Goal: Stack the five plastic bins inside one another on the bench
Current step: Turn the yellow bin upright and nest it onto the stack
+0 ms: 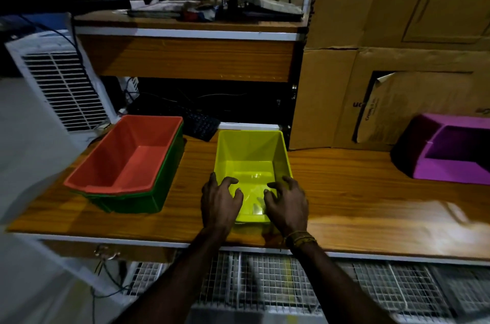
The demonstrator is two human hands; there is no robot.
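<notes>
A yellow bin (249,154) stands upright at the middle of the wooden bench (344,191). My left hand (220,199) hovers at its near left corner and my right hand (287,201) at its near right corner, fingers spread over the rim and curled into the opening; I cannot tell whether they touch it. At the left an orange bin (127,154) sits nested inside a green bin (148,196). A purple bin (456,154) rests at the far right, tipped so that its opening faces me.
Cardboard boxes (397,58) stand against the wall behind the bench at right. A dark keyboard (201,124) lies behind the yellow bin under a wooden shelf (185,58). A white air cooler (61,85) stands at left. Wire racks (291,284) sit below the bench edge.
</notes>
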